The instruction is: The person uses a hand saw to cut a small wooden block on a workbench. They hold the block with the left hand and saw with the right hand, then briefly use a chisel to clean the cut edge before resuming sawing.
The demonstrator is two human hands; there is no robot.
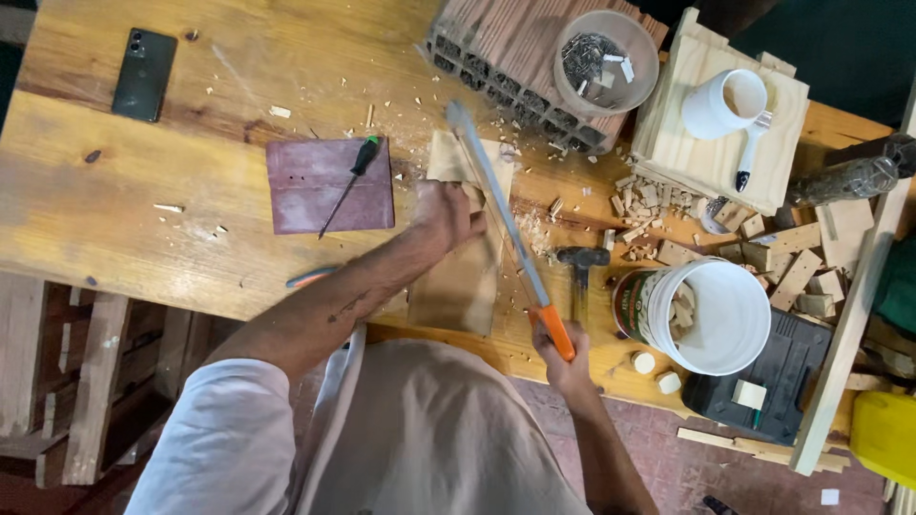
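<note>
Head view: my left hand [447, 215] presses the pale flat wooden board [460, 277] onto the worktop [114, 210]; my right hand [563, 367] grips the orange-handled hacksaw [506, 229].

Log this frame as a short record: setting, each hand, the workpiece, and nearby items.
Setting: wooden workbench strewn with chips
Left hand: pressing flat on the wooden board
Right hand: gripping the orange handle of a hand saw lying across the board
Workpiece: board overhangs the bench's near edge
Nearby: hammer, white bucket of wood bits, sandpaper sheet with screwdriver, phone, brick
</note>
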